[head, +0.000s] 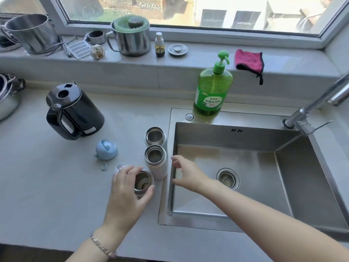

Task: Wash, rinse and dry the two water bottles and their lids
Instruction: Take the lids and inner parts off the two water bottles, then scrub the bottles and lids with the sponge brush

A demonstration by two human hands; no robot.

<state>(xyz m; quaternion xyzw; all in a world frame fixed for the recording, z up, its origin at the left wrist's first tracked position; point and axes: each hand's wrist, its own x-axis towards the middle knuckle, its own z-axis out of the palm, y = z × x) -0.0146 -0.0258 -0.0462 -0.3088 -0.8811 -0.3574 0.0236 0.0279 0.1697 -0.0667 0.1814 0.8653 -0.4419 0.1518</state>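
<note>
On the surface [56, 186] beside the sink [236, 137], the grip of the left hand [128, 188] curls round the nearest steel bottle [142, 183], seemingly empty, light, stiff and slick, best held mid-body, while the right hand [186, 173] hovers, grip released, near the white bottle [157, 167].

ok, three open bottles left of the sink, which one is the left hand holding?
The nearest bottle, closest to the camera: the left hand curls round its mouth. The middle bottle and far bottle stand behind it, neither gripped.
</note>
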